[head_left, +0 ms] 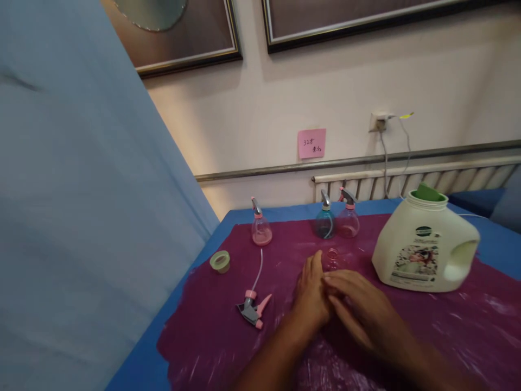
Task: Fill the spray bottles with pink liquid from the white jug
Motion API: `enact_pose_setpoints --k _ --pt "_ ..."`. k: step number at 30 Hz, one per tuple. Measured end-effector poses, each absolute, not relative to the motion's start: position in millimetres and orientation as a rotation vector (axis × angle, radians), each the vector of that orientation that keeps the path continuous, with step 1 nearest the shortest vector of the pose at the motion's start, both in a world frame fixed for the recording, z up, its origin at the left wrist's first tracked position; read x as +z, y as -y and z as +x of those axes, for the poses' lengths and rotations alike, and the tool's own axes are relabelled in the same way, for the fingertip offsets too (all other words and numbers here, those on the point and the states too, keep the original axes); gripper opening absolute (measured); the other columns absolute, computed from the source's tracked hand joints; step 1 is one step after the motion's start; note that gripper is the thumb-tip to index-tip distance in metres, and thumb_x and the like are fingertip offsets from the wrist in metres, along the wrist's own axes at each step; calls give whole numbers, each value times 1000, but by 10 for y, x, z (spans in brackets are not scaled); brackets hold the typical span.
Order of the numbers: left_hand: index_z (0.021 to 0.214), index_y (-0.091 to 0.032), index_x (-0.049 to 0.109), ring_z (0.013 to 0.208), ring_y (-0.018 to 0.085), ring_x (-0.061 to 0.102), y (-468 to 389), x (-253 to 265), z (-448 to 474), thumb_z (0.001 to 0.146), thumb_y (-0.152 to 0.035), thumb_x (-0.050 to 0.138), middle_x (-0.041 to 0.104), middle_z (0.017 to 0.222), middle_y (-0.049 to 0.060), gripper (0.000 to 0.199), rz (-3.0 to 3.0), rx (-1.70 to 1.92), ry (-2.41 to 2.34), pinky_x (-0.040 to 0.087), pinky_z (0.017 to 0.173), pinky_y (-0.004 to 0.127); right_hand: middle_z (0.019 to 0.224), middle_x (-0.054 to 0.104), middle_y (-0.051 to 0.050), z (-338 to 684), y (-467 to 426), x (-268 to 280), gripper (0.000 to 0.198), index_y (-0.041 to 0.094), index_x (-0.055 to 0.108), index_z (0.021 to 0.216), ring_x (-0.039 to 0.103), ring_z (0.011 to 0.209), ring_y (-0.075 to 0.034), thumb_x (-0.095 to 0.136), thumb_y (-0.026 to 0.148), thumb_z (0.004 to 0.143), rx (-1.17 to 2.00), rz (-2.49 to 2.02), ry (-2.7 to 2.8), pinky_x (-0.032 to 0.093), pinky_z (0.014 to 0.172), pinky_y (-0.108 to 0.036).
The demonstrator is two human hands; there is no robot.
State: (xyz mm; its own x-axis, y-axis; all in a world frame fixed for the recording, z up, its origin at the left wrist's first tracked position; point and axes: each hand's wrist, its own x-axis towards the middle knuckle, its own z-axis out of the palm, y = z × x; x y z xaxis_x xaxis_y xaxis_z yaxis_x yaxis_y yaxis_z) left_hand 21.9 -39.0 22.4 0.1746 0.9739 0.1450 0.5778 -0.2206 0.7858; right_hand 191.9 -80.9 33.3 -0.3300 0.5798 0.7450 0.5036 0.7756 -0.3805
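Note:
My left hand (312, 290) is over the purple sheet, its fingers stretched forward and lying together. From the right, my right hand (360, 304) reaches across with extended, slightly bent fingers, their tips touching the left hand near the thumb side. Nothing shows in either hand, though the palms are partly hidden. Just beyond the fingers stands a clear round bottle (332, 259) with a pink-tinted open neck; my hands cover its lower part. Left of them lies a grey and pink trigger spray head (251, 310), its thin tube pointing away from me.
A large cream jug (423, 244) with a green piece in its mouth stands right. Spray bottles stand at the back: pink (261, 232), blue (324, 224) and clear pink (348, 222). A pale green cap (220, 262) lies left. A blue curtain (81, 190) hangs beside the table.

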Motion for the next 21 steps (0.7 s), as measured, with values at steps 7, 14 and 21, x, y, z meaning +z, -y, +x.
enact_pose_setpoints --k 7,14,21 --pt "171 -22 41 164 38 45 374 218 244 83 -36 81 51 175 18 98 1854 946 -1504 33 139 54 124 83 -10 2320 645 99 27 25 72 134 82 114 -28 66 24 108 -85 -986 1723 70 100 -46" --pt "165 -25 46 156 36 53 339 153 187 86 -33 82 57 166 16 87 1949 972 -1418 42 133 53 125 85 -9 2213 795 178 39 27 67 142 84 112 -27 67 19 104 -162 -853 1833 72 97 -43" --pt "161 -24 49 149 34 58 356 175 188 86 -31 84 60 159 15 84 1943 1012 -1376 47 128 50 124 87 -5 2089 973 318 55 30 65 151 86 110 -27 69 15 98 -193 -628 1986 74 94 -41"
